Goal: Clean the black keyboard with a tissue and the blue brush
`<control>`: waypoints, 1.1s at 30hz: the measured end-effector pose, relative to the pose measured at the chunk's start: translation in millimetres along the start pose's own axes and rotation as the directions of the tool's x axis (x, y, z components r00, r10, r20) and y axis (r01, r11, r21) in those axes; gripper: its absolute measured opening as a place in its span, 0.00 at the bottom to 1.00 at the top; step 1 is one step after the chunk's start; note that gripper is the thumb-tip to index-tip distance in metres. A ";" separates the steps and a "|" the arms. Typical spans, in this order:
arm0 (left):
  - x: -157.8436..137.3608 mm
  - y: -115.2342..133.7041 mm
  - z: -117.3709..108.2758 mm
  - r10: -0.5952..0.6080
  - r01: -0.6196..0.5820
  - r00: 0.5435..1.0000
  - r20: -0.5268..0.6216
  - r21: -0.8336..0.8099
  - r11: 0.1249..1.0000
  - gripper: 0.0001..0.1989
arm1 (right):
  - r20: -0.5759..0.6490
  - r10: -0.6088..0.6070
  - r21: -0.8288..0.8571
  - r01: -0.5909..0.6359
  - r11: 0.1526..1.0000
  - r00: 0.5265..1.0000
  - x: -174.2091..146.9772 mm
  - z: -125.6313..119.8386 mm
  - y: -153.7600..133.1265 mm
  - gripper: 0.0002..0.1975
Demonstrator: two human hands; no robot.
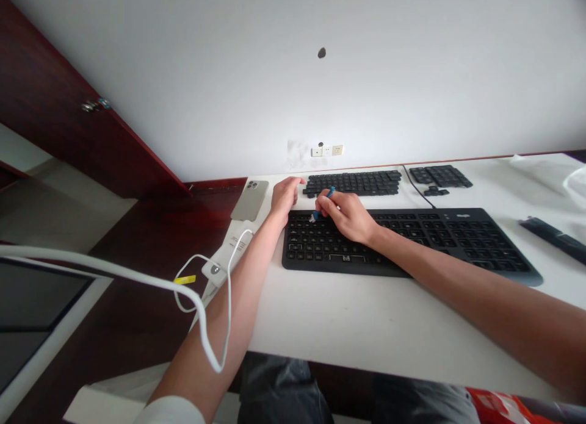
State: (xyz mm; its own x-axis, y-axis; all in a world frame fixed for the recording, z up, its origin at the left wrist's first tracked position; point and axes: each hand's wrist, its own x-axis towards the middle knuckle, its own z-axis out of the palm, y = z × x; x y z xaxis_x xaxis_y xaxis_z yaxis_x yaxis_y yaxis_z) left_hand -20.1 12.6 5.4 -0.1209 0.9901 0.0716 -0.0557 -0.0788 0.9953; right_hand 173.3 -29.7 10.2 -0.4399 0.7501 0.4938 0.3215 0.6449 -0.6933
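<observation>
The black keyboard [315, 262] lies on the white table with its keycaps off, showing rows of bare switch sockets. My right hand [350, 216] pinches a small blue brush [315, 216], its pale bristle tip down among the sockets at the upper left. My left hand [284, 198] rests at the keyboard's far left corner, a finger stretched to the right and nothing seen in it. Behind the keyboard, removed keycaps [357, 182] are laid out in rows. A second group of keycaps [442, 176] sits farther right, with a few loose ones in front.
A phone [249, 200] lies face down at the table's left edge. Near it are a white power strip [224, 259] and a white cable [201, 314] looping over my left forearm. At the right lie a dark strip-shaped object [556, 238] and clear plastic [549, 174].
</observation>
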 end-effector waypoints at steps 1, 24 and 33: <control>-0.2 0.4 0.0 0.001 -0.001 1.000 0.003 0.001 1.000 0.07 | 0.023 -0.019 0.013 0.019 1.000 1.000 -0.3 -0.1 -0.3 0.23; -4.0 0.9 -1.5 0.065 -0.065 0.998 0.021 0.025 0.998 0.07 | 0.310 -0.599 0.181 0.573 0.799 0.738 -23.3 25.0 -42.5 0.13; -2.4 1.4 -0.7 0.067 -0.067 0.998 0.018 0.037 0.997 0.07 | 0.283 -0.616 0.182 0.590 0.787 0.735 -29.3 31.5 -49.0 0.14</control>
State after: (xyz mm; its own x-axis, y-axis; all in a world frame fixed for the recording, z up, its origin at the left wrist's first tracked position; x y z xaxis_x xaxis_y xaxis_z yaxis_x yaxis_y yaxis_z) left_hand -20.6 10.0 6.5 -0.1066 0.9846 0.1389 -0.0103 -0.1408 0.9900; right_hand 144.0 -88.0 13.2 -0.7590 0.1127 0.6413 -0.1586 0.9233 -0.3499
